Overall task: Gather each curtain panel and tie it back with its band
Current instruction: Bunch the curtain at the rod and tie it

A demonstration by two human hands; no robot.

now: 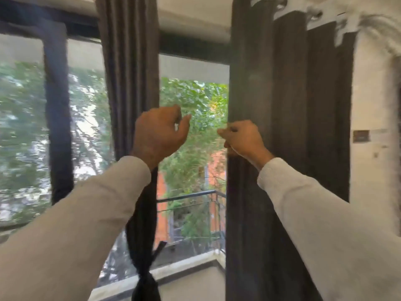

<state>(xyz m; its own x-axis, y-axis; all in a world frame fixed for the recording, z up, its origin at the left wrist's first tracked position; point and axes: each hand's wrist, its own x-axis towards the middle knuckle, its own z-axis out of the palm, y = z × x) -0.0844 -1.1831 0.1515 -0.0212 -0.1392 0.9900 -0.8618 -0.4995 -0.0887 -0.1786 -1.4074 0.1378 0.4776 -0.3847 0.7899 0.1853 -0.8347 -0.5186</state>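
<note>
Our two pale sleeves, left (71, 224) and right (321, 224), fill the near corners of the head view and reach up toward the window (193, 135).

Our left hand (159, 132) is raised in the gap between the two curtain panels, just right of the left panel (130, 61). Its fingers are curled over with the thumb tip apart from them; we see nothing between them, though motion blur softens the fingertips. Our right hand (244, 137) is level with it, at the inner edge of the right panel (288, 105). Its fingers are closed around that edge, pinching the fold of dark fabric.

The left panel hangs from the top of the picture, narrows as it passes behind our left wrist, and is cinched low down by a dark band (145, 276) with one loose tail (159, 248) sticking up to the right. Below the knot the cloth spreads again.

The right panel hangs full length in loose vertical pleats, from its rings at the top right down past the bottom edge, with no band visible on it.

Through the glass between the panels we see green foliage (191, 98), a metal balcony rail (191, 195) and an orange wall. To the far right a white wall (373, 105) carries a small dark plate (360, 136).
</note>
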